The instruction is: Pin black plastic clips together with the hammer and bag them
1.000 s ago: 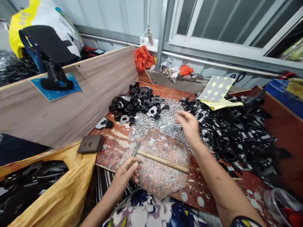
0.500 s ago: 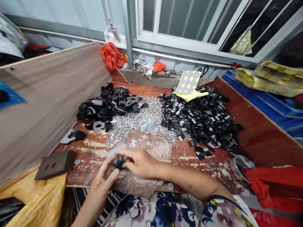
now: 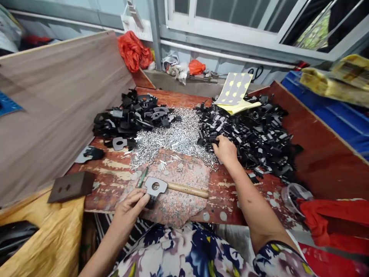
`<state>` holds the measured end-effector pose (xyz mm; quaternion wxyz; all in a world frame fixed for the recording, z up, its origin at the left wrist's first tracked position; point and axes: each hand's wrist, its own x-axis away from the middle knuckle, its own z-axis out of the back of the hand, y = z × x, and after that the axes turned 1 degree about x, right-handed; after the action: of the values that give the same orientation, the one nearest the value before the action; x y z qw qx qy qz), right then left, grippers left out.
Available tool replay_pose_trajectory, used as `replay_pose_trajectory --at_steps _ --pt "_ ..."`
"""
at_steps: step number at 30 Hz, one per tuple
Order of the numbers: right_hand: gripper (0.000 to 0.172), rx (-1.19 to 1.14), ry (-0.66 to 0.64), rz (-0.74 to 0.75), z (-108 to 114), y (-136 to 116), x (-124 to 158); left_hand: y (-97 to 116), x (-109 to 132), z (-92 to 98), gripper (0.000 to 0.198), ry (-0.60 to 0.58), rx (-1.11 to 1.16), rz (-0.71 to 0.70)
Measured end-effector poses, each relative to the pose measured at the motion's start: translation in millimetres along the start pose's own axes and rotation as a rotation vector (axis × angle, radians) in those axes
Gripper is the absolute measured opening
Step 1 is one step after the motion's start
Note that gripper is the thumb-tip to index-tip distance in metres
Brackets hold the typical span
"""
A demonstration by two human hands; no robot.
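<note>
My left hand [image 3: 131,206] pinches a grey and black plastic part [image 3: 150,186] with a round hole, held above a speckled pink stone slab [image 3: 184,209]. On the slab, behind that part, lies a wooden handle [image 3: 188,190]; its left end is hidden. A narrow green piece [image 3: 142,177] shows near my left fingertips. Over at the right pile of small black plastic parts [image 3: 248,130], my right hand [image 3: 226,150] has its thumb and fingers closed around a small black plastic part at the near left edge. Loose metal pins [image 3: 175,142] are heaped between the piles.
Larger black and grey parts [image 3: 135,115] are piled on the left. A brown block [image 3: 72,187] sits at the front left. Wooden side boards [image 3: 69,80] wall the bench. A yellow-and-grey sheet [image 3: 234,89] tops the right pile. A clear tub [image 3: 295,196] stands front right.
My right hand has left my left hand and reached out to the right pile. The left hand has turned the plastic part so its grey face shows. The wooden handle is uncovered.
</note>
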<state>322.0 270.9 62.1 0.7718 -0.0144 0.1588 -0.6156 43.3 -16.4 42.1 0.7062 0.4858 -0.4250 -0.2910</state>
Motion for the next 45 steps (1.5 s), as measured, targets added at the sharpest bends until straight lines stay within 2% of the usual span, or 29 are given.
replay_pose_trajectory --at_steps 5,9,11,13,15,17,19,22,26,35,42,45 --pt "0.029 -0.058 0.098 0.038 -13.4 15.6 10.1 -3.6 3.1 2.0 0.049 0.016 0.123 0.049" --pt "0.032 -0.133 0.220 0.048 0.2 26.7 15.0 -0.3 6.3 6.5 0.049 0.024 0.225 0.122" --pt "0.028 -0.182 0.317 0.060 17.0 16.2 24.2 5.4 7.5 7.2 0.050 0.040 0.296 0.184" --pt "0.024 -0.310 0.395 0.170 34.5 -10.0 41.2 14.5 8.4 4.2 0.048 0.026 0.352 0.191" --pt "0.024 -0.515 0.346 0.388 45.6 -47.4 63.8 26.5 9.0 -3.6 0.041 -0.058 0.362 0.140" --pt "0.026 -0.671 0.205 0.537 46.2 -85.5 87.1 38.8 9.6 -14.9 0.035 -0.163 0.352 0.086" --pt "0.024 -0.768 0.110 0.573 38.2 -114.8 105.9 48.4 10.0 -26.4 0.031 -0.229 0.363 0.061" --pt "0.019 -0.835 0.083 0.555 22.2 -135.6 122.1 54.1 9.8 -37.1 0.031 -0.263 0.418 0.034" --pt "0.023 -0.868 0.057 0.566 12.9 -138.3 131.1 50.8 9.4 -38.5 0.028 -0.309 0.493 0.021" --pt "0.033 -0.883 0.009 0.677 21.1 -134.8 146.1 47.5 9.6 -27.4 0.030 -0.355 0.482 -0.042" --pt "0.035 -0.974 -0.035 0.601 14.4 -137.6 151.2 42.3 9.5 -22.7 0.029 -0.360 0.498 0.012" --pt "0.038 -0.975 -0.046 0.624 12.8 -135.1 154.6 38.8 10.0 -23.9 0.031 -0.368 0.513 0.017"
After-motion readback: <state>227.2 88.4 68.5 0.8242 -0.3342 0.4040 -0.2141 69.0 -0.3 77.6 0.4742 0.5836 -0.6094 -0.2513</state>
